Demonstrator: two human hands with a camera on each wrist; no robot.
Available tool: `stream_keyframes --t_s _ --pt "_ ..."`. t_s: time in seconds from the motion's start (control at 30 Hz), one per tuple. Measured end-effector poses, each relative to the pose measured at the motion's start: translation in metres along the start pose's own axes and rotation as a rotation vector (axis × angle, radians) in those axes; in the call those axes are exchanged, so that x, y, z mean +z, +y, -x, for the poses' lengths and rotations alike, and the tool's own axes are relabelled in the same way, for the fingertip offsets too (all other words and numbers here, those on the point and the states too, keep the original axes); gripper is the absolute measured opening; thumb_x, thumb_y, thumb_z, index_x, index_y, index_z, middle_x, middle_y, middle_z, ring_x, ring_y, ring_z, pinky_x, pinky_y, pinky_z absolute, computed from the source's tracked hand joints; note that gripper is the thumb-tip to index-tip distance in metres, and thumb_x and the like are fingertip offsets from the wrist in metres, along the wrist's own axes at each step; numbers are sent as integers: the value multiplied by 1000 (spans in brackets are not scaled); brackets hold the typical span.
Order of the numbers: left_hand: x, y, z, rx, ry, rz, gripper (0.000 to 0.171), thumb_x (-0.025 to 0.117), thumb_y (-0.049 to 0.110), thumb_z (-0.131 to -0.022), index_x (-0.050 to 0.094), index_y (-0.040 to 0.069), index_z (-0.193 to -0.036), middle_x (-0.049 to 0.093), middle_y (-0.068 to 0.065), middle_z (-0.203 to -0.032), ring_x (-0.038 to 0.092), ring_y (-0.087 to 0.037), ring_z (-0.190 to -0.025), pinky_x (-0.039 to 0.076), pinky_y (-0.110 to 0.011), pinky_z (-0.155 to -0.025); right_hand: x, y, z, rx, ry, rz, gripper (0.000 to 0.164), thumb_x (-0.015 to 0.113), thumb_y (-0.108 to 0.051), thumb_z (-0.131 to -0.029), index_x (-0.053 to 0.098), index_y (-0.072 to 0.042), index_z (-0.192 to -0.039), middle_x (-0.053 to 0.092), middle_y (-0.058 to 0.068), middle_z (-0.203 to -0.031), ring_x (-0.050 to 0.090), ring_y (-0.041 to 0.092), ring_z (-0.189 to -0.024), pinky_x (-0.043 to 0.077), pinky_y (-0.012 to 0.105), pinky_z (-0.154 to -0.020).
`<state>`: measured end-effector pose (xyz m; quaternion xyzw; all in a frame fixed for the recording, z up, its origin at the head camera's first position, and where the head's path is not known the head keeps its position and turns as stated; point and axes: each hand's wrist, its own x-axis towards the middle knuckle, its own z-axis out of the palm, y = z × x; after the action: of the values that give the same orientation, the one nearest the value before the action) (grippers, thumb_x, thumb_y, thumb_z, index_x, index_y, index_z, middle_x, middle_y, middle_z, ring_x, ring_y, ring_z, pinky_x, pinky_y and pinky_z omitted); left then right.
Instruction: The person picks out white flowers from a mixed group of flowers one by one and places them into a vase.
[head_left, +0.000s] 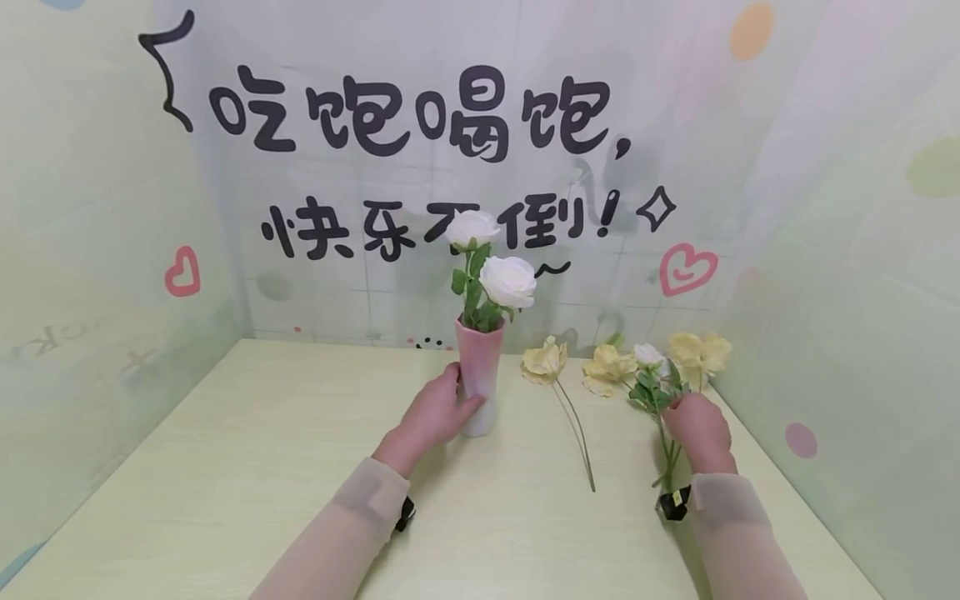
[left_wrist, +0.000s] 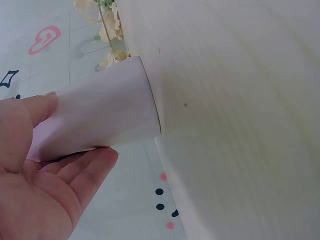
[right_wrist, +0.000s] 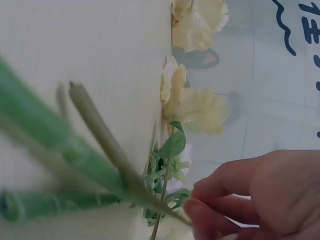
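A pink-and-white vase stands upright on the table and holds two white roses with green leaves. My left hand grips it around the side, with thumb and fingers on opposite sides in the left wrist view. On the right, my right hand pinches a flower stem between thumb and fingers. Green stem ends loom close and blurred in the right wrist view. Around that hand are a smaller white flower and a yellow flower; which bloom belongs to the pinched stem I cannot tell.
A single yellow flower lies on the table, its long thin stem pointing towards me. Another yellow flower lies between it and the right hand. Printed cloth walls close off the back and both sides.
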<state>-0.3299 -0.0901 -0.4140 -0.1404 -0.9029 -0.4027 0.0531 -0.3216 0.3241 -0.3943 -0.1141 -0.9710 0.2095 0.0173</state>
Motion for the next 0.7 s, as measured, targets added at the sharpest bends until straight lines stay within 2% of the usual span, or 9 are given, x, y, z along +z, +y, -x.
stream_keyframes --t_s 0.07,0.13,0.23,0.33,0.4,0.53,0.7 --pt "0 0 0 2 1 2 65 70 29 -109 44 -6 -158 60 -25 -157 63 -41 -143 53 -59 -119 0 3 0 22 30 -5 30 55 -19 -103 61 11 -102 64 35 -104 64 40 -84 56 48 -66" --pt "-1 0 0 8 2 4 65 70 28 -109 45 -6 -158 60 -25 -157 63 -41 -143 53 -58 -119 1 5 1 52 48 -19 45 56 -20 -102 52 23 -116 55 47 -116 64 51 -94 59 57 -74" --pt "-1 -1 0 15 4 3 65 70 29 -109 45 -6 -158 61 -25 -157 63 -41 -143 53 -58 -118 2 9 1 84 28 -36 60 56 -23 -103 44 31 -128 51 52 -123 64 55 -100 60 61 -81" --pt "0 -2 -1 15 4 3 65 70 29 -109 45 -6 -158 61 -25 -156 63 -40 -143 53 -58 -118 3 13 2 75 -29 -18 48 56 -24 -102 61 22 -116 65 42 -114 67 46 -94 60 58 -79" --pt "0 -2 -1 11 3 6 65 70 29 -109 45 -5 -158 61 -25 -156 63 -40 -143 53 -58 -118 3 14 3 62 -57 -14 42 57 -24 -103 66 17 -108 70 36 -108 68 42 -91 61 56 -78" --pt "0 -1 0 5 0 10 65 70 29 -109 45 -5 -158 61 -25 -157 63 -40 -143 53 -58 -119 3 13 3 58 -47 -44 37 54 -25 -106 65 9 -94 69 28 -95 65 37 -83 58 48 -71" --pt "0 -1 0 9 -1 11 64 70 28 -109 45 -5 -158 61 -25 -157 63 -40 -143 53 -58 -118 2 9 0 45 12 -80 43 45 -30 -110 57 -6 -77 59 13 -77 55 27 -70 45 36 -59"
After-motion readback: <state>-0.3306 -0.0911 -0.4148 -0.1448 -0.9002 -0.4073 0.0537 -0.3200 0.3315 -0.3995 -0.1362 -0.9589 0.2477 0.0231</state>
